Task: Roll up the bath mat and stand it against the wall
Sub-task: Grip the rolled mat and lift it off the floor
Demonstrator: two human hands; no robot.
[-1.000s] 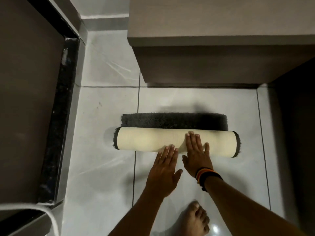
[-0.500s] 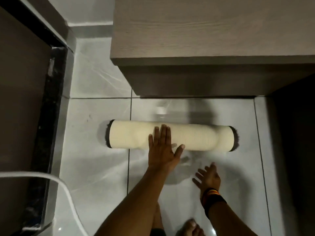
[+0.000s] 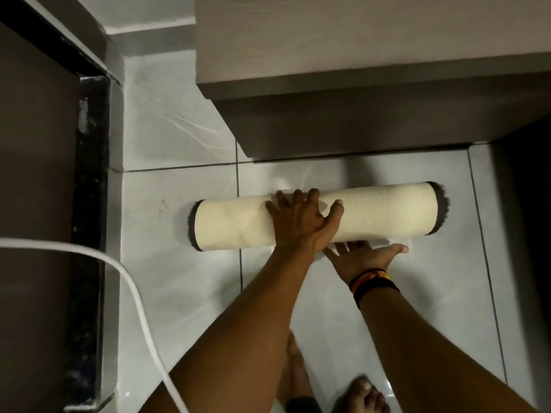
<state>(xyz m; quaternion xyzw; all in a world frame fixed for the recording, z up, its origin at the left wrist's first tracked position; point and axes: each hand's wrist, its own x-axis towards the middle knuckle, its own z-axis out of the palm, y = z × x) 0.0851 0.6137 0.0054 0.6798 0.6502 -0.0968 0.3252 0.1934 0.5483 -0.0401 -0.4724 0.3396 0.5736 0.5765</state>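
Observation:
The bath mat (image 3: 387,213) lies on the tiled floor as a full roll, cream backing outward and dark pile showing at both ends. It runs left to right just in front of the cabinet. My left hand (image 3: 298,222) grips the roll's middle from above, fingers draped over the top and thumb spread to the right. My right hand (image 3: 357,257) sits palm-up at the roll's near edge, its fingertips hidden under the roll and its thumb pointing right. A banded wristband is on my right wrist.
A wood-grain cabinet (image 3: 357,55) overhangs the floor just beyond the roll. A black threshold strip (image 3: 89,234) and dark panel run along the left. A white cable (image 3: 134,287) curves across the lower left. My bare feet (image 3: 366,394) stand on the tiles near the bottom edge.
The last flat strip of dark pile has been rolled in, so the mat is one roll. My left hand moved on top of it. My right hand dropped off, then came back palm-up to its near edge.

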